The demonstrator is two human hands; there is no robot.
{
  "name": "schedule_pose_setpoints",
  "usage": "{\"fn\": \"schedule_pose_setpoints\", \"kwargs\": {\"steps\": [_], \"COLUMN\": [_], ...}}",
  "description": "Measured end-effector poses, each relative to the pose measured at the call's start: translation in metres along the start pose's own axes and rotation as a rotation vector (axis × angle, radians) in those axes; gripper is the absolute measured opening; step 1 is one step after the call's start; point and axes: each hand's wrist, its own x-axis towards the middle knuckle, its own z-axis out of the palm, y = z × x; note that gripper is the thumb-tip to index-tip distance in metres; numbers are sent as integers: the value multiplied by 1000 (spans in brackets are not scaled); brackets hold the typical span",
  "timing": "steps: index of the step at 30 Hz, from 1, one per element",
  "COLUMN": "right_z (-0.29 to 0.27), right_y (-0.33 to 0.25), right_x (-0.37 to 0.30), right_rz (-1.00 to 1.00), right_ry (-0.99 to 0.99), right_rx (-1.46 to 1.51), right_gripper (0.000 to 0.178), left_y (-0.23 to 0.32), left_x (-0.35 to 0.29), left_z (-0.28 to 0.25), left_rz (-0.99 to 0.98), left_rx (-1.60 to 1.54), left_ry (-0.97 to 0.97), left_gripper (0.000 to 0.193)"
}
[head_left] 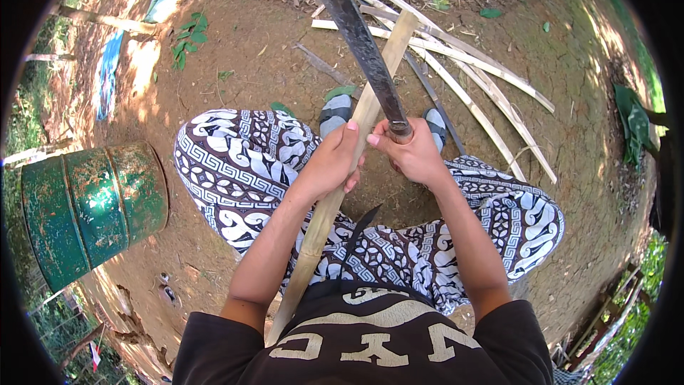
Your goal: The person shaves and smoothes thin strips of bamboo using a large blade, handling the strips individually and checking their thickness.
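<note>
A long pale bamboo strip (313,242) runs from beside my waist up and away between my knees. My left hand (333,160) is wrapped round its middle. In my right hand (415,155) is the handle of a machete (360,46), its dark, broad blade pointing away and slightly left. The blade passes over the far part of the strip; whether they touch I cannot tell. My right thumb lies close beside the strip. Past my feet, several split bamboo strips (456,50) lie crossed on the ground.
A rusty green metal drum (96,203) lies at the left. Another long, thin dark blade-like piece (436,103) rests near my right foot. Green leaves (189,39) and a blue sheet (109,75) are at the far left. Patterned trousers (242,171) cover my spread knees.
</note>
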Motion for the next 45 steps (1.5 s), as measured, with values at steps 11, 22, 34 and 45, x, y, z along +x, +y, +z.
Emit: {"fn": "schedule_pose_setpoints", "kwargs": {"steps": [11, 22, 34, 45], "right_z": [-13, -38, -94, -74], "right_y": [-5, -2, -29, -6], "right_x": [8, 9, -16, -3], "right_rz": [4, -175, -196, -87], "right_ry": [421, 579, 707, 818], "right_rx": [-166, -285, -526, -84], "right_gripper": [26, 38, 42, 40], "left_y": [2, 8, 100, 135], "left_x": [-1, -6, 5, 63], "left_z": [0, -1, -2, 39], "left_rz": [14, -68, -133, -50], "left_rx": [-6, 231, 1063, 794], "left_ry": [1, -2, -242, -248], "left_gripper": [42, 50, 57, 52]}}
